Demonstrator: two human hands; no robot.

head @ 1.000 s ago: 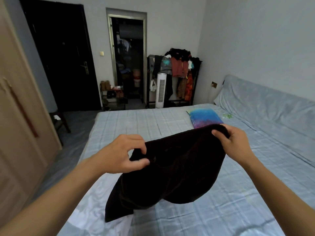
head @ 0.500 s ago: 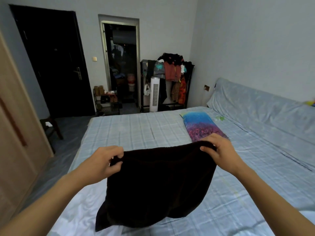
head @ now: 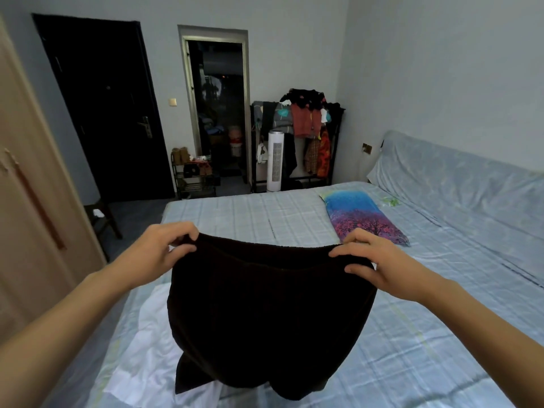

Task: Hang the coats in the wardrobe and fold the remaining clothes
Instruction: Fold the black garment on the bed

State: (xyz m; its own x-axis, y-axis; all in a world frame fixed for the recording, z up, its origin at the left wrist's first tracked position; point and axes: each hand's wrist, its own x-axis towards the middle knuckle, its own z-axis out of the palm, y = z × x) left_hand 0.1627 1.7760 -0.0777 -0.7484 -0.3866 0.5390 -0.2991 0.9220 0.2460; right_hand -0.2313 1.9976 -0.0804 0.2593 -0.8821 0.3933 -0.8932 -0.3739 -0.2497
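The left hand (head: 160,254) and the right hand (head: 379,265) have moved farther apart than a moment ago, so the top edge of the black garment (head: 265,313) is now pulled out straight and flat between them, not bunched up. Each hand pinches 1 top corner with curled fingers and thumb, and the garment hangs in the air over the blue checked bed (head: 412,348), its bottom near a white cloth (head: 141,348). No words or labels can be read on anything.
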